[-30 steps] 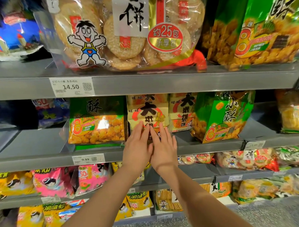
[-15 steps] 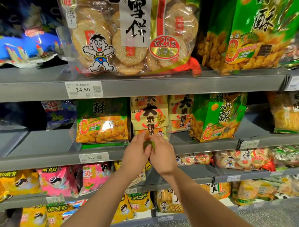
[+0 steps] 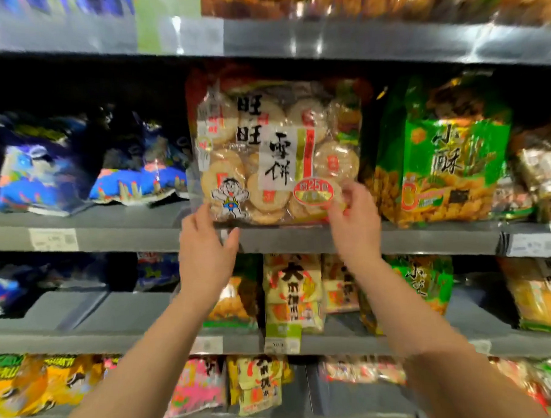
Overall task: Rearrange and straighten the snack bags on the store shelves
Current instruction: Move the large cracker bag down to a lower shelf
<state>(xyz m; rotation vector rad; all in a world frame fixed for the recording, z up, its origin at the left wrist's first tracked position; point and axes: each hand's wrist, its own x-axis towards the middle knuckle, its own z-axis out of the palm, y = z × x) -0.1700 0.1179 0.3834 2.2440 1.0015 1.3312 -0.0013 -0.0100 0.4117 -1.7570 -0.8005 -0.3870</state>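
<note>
My left hand (image 3: 206, 253) and right hand (image 3: 354, 225) grip the bottom corners of the clear plastic bag of round rice crackers (image 3: 275, 152), fingers curled onto it. It stands upright on the grey metal shelf (image 3: 117, 238), beside a green snack bag (image 3: 449, 166).

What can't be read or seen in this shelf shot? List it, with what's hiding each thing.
- Price tags on the shelf edge, head view: motion blur, print unreadable.
- Top-shelf bags: cut off by the upper frame edge.
- Lower corners of the clear rice cracker bag: covered by the left hand and right hand; grip or mere touch is unclear.
- Behind that bag: dark and blocked.
</note>
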